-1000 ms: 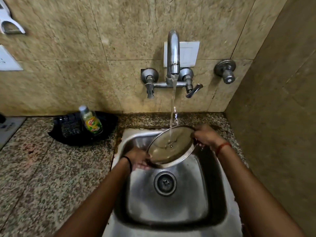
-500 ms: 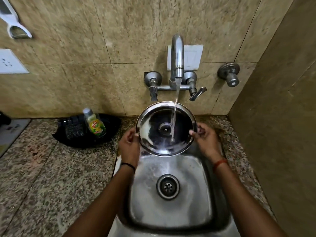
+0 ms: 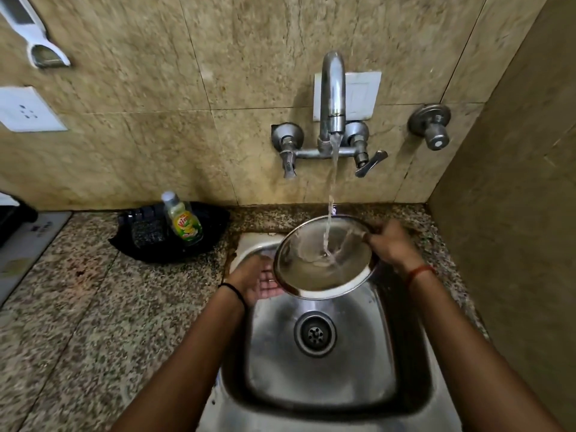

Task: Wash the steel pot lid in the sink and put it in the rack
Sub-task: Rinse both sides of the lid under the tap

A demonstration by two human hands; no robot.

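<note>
The round steel pot lid [image 3: 311, 275] is held over the back of the steel sink [image 3: 367, 363], tilted with its inner side up. Water from the tap [image 3: 333, 98] falls into its middle and splashes. My left hand [image 3: 257, 280] is under the lid's left edge, palm up with fingers straight, supporting it. My right hand [image 3: 388, 243] grips the lid's right rim, fingers curled over the edge. No rack is in view.
A black tray [image 3: 146, 241] with a scrubber and a dish-soap bottle [image 3: 184, 221] sits on the granite counter [image 3: 93, 307] left of the sink. Tiled walls close in behind and on the right. A wall valve [image 3: 431, 126] is right of the tap.
Half a second ago the lid stood upright with its knob side facing me. It has now been flipped and lowered, inner side up under the stream.
</note>
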